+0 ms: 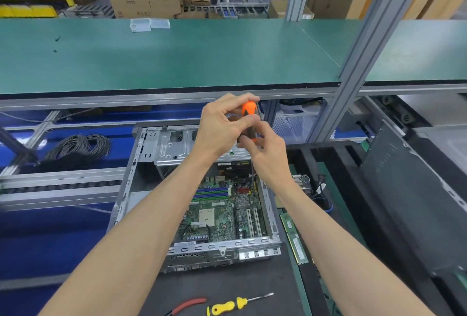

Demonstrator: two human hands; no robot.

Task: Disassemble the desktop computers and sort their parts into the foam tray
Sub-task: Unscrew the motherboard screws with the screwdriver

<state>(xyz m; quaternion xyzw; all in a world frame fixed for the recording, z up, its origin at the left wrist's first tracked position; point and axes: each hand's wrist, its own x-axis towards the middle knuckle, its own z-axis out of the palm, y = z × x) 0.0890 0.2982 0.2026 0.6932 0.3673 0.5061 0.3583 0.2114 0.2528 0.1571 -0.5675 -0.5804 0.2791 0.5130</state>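
Orange-and-black plastic-handled screwdriver (pixel 249 119) upright over open grey steel desktop computer case (pixel 202 196) on the counter, left hand (pixel 222 127) fingers curled round the top, right hand (pixel 265 148) fingers pinching lower down; best kept vertical, pressed firmly, turned slowly to avoid slipping onto the green motherboard (pixel 222 212).

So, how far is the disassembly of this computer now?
Done: the case is open, and memory sticks and a side panel lie to its right. In hand: the left hand and right hand both hold the orange screwdriver upright, its shaft reaching down toward the motherboard. Left: the motherboard and the drive cage are still inside.
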